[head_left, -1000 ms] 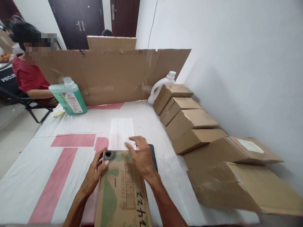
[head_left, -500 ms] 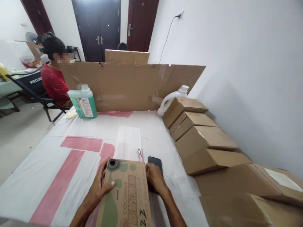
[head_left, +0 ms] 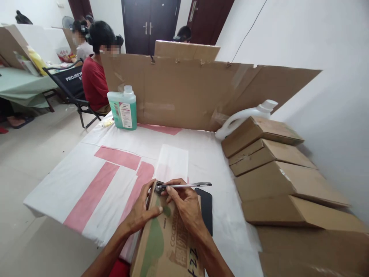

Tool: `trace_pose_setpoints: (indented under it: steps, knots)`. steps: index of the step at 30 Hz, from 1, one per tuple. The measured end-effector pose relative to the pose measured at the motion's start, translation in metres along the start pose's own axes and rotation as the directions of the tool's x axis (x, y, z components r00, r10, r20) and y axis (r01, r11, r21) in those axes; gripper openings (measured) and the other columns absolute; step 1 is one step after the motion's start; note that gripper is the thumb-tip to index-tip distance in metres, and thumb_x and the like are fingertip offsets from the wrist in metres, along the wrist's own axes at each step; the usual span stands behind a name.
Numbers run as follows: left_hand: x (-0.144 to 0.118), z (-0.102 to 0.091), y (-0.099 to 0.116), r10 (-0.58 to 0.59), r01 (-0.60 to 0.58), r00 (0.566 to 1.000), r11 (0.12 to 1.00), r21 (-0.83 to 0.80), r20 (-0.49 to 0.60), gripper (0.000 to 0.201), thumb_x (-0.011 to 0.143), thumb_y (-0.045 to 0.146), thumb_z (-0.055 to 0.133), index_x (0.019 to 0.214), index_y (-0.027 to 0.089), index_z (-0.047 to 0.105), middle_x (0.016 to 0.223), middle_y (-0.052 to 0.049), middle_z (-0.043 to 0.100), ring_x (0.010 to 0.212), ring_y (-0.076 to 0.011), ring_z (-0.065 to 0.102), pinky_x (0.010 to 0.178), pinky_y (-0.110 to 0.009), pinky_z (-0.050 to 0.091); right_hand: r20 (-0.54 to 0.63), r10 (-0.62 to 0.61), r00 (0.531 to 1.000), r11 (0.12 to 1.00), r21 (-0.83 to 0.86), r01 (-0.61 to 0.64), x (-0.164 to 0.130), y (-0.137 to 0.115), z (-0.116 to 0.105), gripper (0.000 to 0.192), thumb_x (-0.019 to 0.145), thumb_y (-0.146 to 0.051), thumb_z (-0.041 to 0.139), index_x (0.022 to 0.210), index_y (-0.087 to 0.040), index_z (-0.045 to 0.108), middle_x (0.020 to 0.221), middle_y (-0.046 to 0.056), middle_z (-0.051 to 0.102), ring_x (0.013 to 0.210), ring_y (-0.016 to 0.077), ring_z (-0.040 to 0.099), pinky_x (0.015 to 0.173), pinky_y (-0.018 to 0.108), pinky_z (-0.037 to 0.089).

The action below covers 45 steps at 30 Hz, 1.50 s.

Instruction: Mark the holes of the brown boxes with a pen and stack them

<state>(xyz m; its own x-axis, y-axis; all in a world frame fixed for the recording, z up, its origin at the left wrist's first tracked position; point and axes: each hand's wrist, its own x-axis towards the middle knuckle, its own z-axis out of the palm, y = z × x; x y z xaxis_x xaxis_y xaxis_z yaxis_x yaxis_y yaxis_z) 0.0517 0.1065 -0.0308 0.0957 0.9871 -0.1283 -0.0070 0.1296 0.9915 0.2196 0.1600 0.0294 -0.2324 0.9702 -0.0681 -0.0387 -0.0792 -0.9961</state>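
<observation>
A cardboard box (head_left: 154, 246) printed with green shapes and "COCONUT" lies in front of me at the table's near side. Its far left corner has a dark, scribbled-looking patch with a hole, now partly covered. My left hand (head_left: 140, 215) grips the box's left edge, thumb on top and fingers over the side. Between the fingers of my right hand (head_left: 186, 204) is a pen (head_left: 198, 185), held nearly flat with its tip end at the dark patch. A black phone (head_left: 206, 215) lies just right of the box, partly behind my right hand.
A white paper sheet (head_left: 173, 159) lies beyond the box. Several cardboard boxes (head_left: 265, 181) line the right side, beside a white jug (head_left: 242, 115). A green liquid bottle (head_left: 126, 115) stands before a cardboard screen (head_left: 184, 92). A person in red (head_left: 93, 79) sits at left.
My right hand has left the box's right side and taken the pen from the table, bringing it to the dark corner. My left hand stays on the box. The view has turned left.
</observation>
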Motion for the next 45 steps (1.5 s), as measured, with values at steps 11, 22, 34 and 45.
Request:
trace_pose_setpoints:
  steps: [11, 22, 34, 45]
  knots:
    - [0.0, 0.001, -0.002, 0.037, -0.037, 0.999, 0.999, 0.027, -0.006, 0.09, 0.081, 0.044, 0.075, 0.157, 0.022, 0.033, 0.162, -0.014, 0.039, 0.15, -0.0351, 0.037, 0.126, -0.049, 0.028, -0.01, 0.03, 1.0, 0.99, -0.137, -0.031, -0.008, 0.008, -0.009, 0.022, 0.091, -0.043, 0.064, 0.092, -0.021, 0.064, 0.065, -0.001, 0.065, 0.048, 0.0115, 0.051, 0.049, 0.023, 0.04]
    - [-0.004, -0.004, -0.001, 0.023, -0.023, 1.0, 0.999, -0.04, -0.015, 0.087, 0.083, 0.051, 0.076, 0.156, 0.026, 0.036, 0.161, -0.013, 0.043, 0.146, -0.0373, 0.044, 0.118, -0.05, 0.042, -0.265, -0.128, 0.956, 0.678, -0.727, -0.111, 0.04, 0.018, -0.083, 0.021, 0.101, -0.034, 0.046, 0.089, -0.021, 0.058, 0.078, 0.004, 0.068, 0.071, 0.0187, 0.059, 0.069, 0.029, 0.042]
    - [-0.025, -0.012, 0.011, -0.076, 0.081, 0.951, 0.997, 0.006, -0.3, 0.089, 0.078, 0.062, 0.077, 0.152, 0.031, 0.039, 0.157, -0.011, 0.048, 0.141, -0.0405, 0.051, 0.114, -0.053, 0.047, -0.197, 0.173, 0.965, 0.523, -0.812, -0.26, 0.003, 0.071, -0.08, 0.009, 0.092, -0.021, 0.065, 0.084, -0.016, 0.067, 0.082, 0.009, 0.073, 0.076, 0.0213, 0.066, 0.064, 0.027, 0.035]
    - [-0.001, -0.003, 0.016, -0.018, 0.031, 0.973, 0.998, 0.051, -0.23, 0.089, 0.076, 0.06, 0.077, 0.151, 0.026, 0.045, 0.152, -0.012, 0.055, 0.14, -0.0383, 0.053, 0.114, -0.05, 0.047, -0.612, 0.196, 0.766, 0.325, -0.696, -0.64, -0.034, 0.079, -0.099, 0.059, 0.08, -0.044, 0.08, 0.121, -0.009, 0.057, 0.124, 0.025, 0.064, 0.12, 0.0388, 0.064, 0.09, 0.039, 0.051]
